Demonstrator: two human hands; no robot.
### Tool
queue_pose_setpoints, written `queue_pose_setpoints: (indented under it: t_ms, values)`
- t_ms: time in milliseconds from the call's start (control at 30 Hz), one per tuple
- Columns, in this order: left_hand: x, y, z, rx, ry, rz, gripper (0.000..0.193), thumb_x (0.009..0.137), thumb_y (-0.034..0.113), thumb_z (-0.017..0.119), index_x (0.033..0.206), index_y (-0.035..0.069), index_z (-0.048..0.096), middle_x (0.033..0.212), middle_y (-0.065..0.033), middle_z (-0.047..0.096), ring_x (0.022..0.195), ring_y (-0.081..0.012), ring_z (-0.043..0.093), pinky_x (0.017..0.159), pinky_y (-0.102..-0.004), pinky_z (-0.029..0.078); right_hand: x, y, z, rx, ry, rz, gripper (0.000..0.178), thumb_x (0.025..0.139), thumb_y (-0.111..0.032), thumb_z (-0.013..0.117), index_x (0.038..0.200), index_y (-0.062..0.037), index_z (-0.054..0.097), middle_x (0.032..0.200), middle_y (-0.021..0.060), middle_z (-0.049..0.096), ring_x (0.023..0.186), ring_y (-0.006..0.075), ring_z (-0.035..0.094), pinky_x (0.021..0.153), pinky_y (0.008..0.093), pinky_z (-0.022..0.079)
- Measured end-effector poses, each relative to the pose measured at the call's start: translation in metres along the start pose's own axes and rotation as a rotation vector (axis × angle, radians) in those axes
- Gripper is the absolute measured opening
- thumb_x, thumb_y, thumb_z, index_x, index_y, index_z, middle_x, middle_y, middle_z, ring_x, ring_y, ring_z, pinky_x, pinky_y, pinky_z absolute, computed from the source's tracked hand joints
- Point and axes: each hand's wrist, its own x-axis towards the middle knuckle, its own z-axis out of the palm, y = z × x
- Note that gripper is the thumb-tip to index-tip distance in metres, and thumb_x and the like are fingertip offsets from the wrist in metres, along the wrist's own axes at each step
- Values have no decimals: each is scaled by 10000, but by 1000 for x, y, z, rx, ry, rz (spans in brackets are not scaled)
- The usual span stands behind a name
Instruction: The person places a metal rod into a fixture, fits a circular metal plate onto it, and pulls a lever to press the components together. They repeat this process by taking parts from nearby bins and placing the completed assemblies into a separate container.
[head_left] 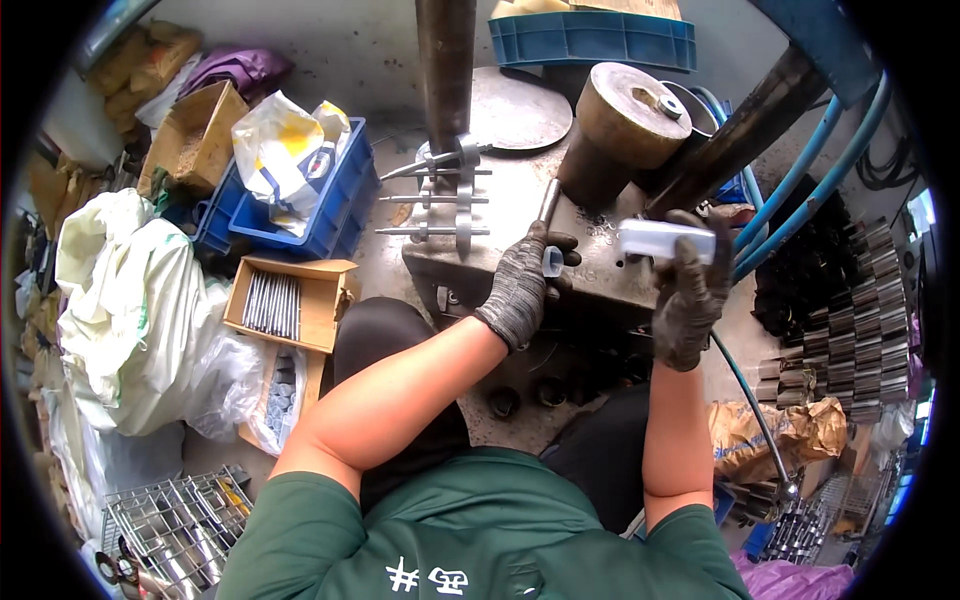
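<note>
While the bench [510, 200] stands before the person's knees, a white sack [130, 300] slumps well to its left. A dark post [447, 80] rises at the bench's left side, and a round block [635, 115] with a wide top stands toward its back. Left of the post, a blue crate [342, 210] holds plastic bags, and nearer the person an open carton [318, 310] contains thin rods [272, 305] lying side by side, their long axes running away from the person. A rack [463, 205] sits near the post, its pins pointing left.

Both hands are gloved and raised over the bench's near side. In the right hand [692, 285], the fingers close on a white container [662, 240], its long axis running left to right; blur hides which end is its mouth. A short bar [550, 200] juts from the far side of the left hand [525, 280], pointing away and slightly right; its near end is hidden. That hand's fingers curl around a pale cap [552, 262], its round end facing right and toward the person.
</note>
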Motion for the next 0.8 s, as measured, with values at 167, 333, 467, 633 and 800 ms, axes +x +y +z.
queue_pose_setpoints:
  t_ms: [167,333,467,633,800]
  values:
    - [2,-5,-5,32,-28,66,607,1140,541,348,1156,32,679,837,-83,695,546,-112,551,451,-228,447,-29,21,21,80,-88,429,466,965,-113,763,1393,-89,582,1169,96,716,744,121,659,599,230,541]
    - [-6,-1,-12,132,-22,174,363,1080,401,595,1123,71,740,935,-63,705,672,-106,607,515,-216,480,-36,27,22,-13,-164,408,284,967,-117,769,1225,-86,655,1149,31,701,694,47,571,577,189,471]
    - [9,-17,-28,358,-28,466,283,1085,310,609,1134,50,712,978,-71,708,883,-157,634,799,-324,550,-46,34,27,-123,-199,317,268,971,-88,754,1215,-101,644,1208,40,693,685,47,552,564,191,442]
    - [0,-24,-18,445,-32,575,256,1121,272,560,1109,39,662,968,-71,671,933,-145,603,886,-317,519,-50,52,17,-107,-175,244,246,984,-142,751,1201,-107,640,1254,38,678,766,65,599,641,198,481]
    - [-30,-5,-23,512,-162,343,311,1032,295,699,1232,86,583,947,-43,663,854,-140,624,733,-313,548,-63,56,26,152,-194,550,273,1045,-186,662,1293,-110,579,1261,75,661,1070,188,676,890,323,589]
